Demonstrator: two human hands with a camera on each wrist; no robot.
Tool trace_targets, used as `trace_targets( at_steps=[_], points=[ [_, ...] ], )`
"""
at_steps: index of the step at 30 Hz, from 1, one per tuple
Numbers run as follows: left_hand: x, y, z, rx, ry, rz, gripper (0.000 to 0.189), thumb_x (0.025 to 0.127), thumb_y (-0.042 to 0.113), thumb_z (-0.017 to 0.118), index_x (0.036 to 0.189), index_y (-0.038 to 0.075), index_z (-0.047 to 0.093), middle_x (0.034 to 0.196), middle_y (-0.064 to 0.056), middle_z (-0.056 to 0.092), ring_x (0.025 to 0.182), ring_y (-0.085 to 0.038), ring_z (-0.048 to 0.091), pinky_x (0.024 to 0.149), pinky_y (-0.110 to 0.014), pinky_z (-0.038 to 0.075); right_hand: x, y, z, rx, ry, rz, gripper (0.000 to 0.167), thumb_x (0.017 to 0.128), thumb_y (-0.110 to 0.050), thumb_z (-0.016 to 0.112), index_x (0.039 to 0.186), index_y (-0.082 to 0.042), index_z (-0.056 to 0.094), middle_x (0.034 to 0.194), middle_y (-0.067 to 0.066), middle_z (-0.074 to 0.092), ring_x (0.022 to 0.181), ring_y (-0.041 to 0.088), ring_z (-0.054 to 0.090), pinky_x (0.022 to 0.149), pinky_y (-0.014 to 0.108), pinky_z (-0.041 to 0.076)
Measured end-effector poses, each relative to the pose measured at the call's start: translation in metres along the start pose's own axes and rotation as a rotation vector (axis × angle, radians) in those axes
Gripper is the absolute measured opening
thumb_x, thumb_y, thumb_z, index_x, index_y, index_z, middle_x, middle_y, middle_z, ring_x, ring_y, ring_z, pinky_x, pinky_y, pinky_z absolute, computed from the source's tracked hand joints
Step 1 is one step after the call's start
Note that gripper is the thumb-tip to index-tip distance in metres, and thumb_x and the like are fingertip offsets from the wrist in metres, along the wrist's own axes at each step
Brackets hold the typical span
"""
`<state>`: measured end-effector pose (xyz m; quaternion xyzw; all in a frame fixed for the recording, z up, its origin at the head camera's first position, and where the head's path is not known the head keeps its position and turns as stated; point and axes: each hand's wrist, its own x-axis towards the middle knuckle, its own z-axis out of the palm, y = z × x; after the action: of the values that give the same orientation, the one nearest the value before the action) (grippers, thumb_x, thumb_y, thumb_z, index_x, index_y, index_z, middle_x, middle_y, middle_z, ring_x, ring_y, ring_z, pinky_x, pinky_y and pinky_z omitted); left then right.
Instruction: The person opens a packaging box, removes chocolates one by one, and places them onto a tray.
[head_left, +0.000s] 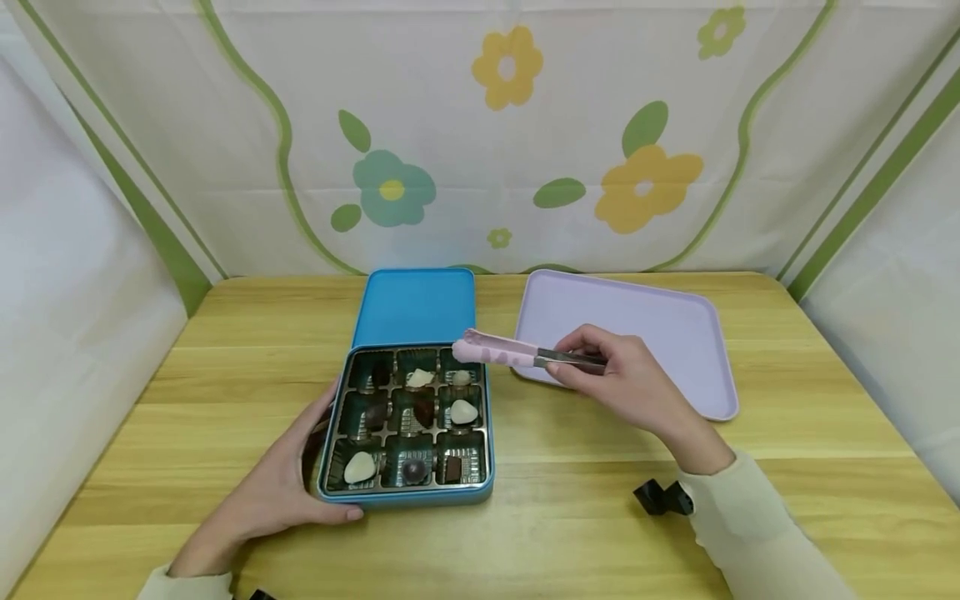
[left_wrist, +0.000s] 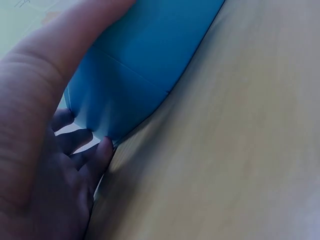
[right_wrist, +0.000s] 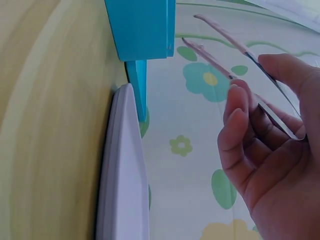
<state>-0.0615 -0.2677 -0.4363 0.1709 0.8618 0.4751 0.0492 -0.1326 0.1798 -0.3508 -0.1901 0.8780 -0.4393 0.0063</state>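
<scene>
A blue tin (head_left: 408, 501) stands on the table, its gold-and-dark tray split into three rows of three compartments. Each compartment holds a chocolate; among them are a white one (head_left: 360, 467) at the front left, another white one (head_left: 463, 412) at the middle right and a dark round one (head_left: 414, 471) at the front middle. My left hand (head_left: 273, 483) grips the tin's front left corner, thumb along the front, fingers against the left side. Pink-tipped metal tongs (head_left: 498, 350) are pinched in my right hand (head_left: 622, 375). Their tips stand apart with nothing between them, above the tin's back right corner.
Behind the tin lies its blue lid (head_left: 418, 304). A lilac tray (head_left: 637, 308) lies at the back right, partly under my right hand in the head view. White floral cloth (head_left: 510, 150) walls off the back and sides of the wooden table (head_left: 570, 517).
</scene>
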Motion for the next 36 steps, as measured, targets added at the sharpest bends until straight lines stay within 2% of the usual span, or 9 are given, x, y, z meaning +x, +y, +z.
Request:
trace_targets(
  at_steps=[7,14,21,26,33,36],
  points=[
    [-0.001,0.001,0.0,0.021,0.015,-0.018,0.154,0.058,0.03,0.11,0.174,0.036,0.01,0.179,-0.003,0.027,0.155,-0.001,0.028,0.111,0.0,0.019,0.01,-0.008,0.004,-0.074,-0.03,-0.086,0.01,0.095,-0.02,0.084,0.104,-0.019,0.079,0.095,-0.004,0.078,0.081,0.016,0.071,0.072,0.028,0.059],
    [-0.002,-0.001,0.002,0.01,0.012,-0.018,0.152,0.059,0.028,0.109,0.174,0.035,0.009,0.18,-0.003,0.023,0.157,-0.002,0.025,0.112,0.0,0.019,0.023,-0.024,0.01,-0.1,-0.011,-0.173,0.011,0.091,-0.017,0.087,0.1,-0.014,0.081,0.093,-0.004,0.08,0.08,0.007,0.074,0.07,0.027,0.062],
    [-0.003,-0.002,0.005,-0.008,0.006,-0.009,0.152,0.061,0.027,0.108,0.175,0.03,0.008,0.181,-0.005,0.02,0.16,-0.006,0.02,0.113,0.0,0.017,0.033,-0.037,0.016,-0.065,-0.035,-0.146,0.008,0.09,-0.015,0.084,0.097,-0.015,0.081,0.092,-0.002,0.08,0.079,0.004,0.078,0.069,0.025,0.063],
    [-0.002,0.0,0.004,-0.018,0.003,-0.017,0.151,0.062,0.026,0.108,0.175,0.033,0.008,0.181,-0.004,0.02,0.161,-0.013,0.021,0.113,0.0,0.017,0.033,-0.036,0.016,-0.098,-0.038,-0.141,0.014,0.09,-0.015,0.086,0.103,-0.01,0.082,0.09,-0.001,0.081,0.079,0.006,0.076,0.07,0.025,0.062],
    [-0.003,0.001,0.002,-0.03,0.0,-0.025,0.149,0.063,0.024,0.107,0.175,0.033,0.008,0.181,-0.004,0.019,0.16,-0.005,0.019,0.112,0.001,0.016,0.036,-0.039,0.022,-0.094,-0.065,-0.145,0.016,0.089,-0.012,0.084,0.104,-0.011,0.081,0.095,0.001,0.082,0.083,0.009,0.077,0.074,0.027,0.063],
    [-0.003,0.002,0.002,-0.029,-0.001,-0.025,0.149,0.064,0.024,0.107,0.175,0.031,0.008,0.181,-0.004,0.018,0.16,-0.003,0.017,0.112,0.001,0.016,0.039,-0.04,0.025,-0.085,-0.073,-0.163,0.016,0.088,-0.009,0.082,0.104,-0.007,0.08,0.096,0.003,0.082,0.084,0.011,0.078,0.076,0.031,0.065]
  ],
)
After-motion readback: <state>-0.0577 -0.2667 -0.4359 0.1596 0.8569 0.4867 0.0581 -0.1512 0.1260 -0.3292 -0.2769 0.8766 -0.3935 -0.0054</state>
